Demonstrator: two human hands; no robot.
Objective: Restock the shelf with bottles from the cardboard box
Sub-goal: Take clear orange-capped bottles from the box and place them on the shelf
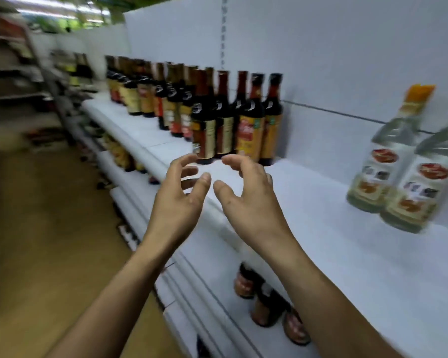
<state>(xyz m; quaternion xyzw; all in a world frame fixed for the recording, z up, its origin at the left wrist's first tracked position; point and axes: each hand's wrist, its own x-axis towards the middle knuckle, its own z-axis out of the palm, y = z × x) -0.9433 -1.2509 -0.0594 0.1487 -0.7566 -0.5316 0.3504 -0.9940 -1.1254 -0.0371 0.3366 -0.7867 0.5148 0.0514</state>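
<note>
Both hands empty, centre frame, over the front edge of the white shelf (321, 228). Left hand (177, 200) and right hand (248, 197) sit side by side, thumbs near each other, fingers half curled and spread, gripping nothing. Row of dark sauce bottles (204, 117) stands upright on the shelf just beyond the fingertips, running toward upper left. Two clear bottles with orange caps (388, 156) stand at right, well apart from the hands, blurred. More dark bottles (267, 303) on the lower shelf, bottom centre.
</note>
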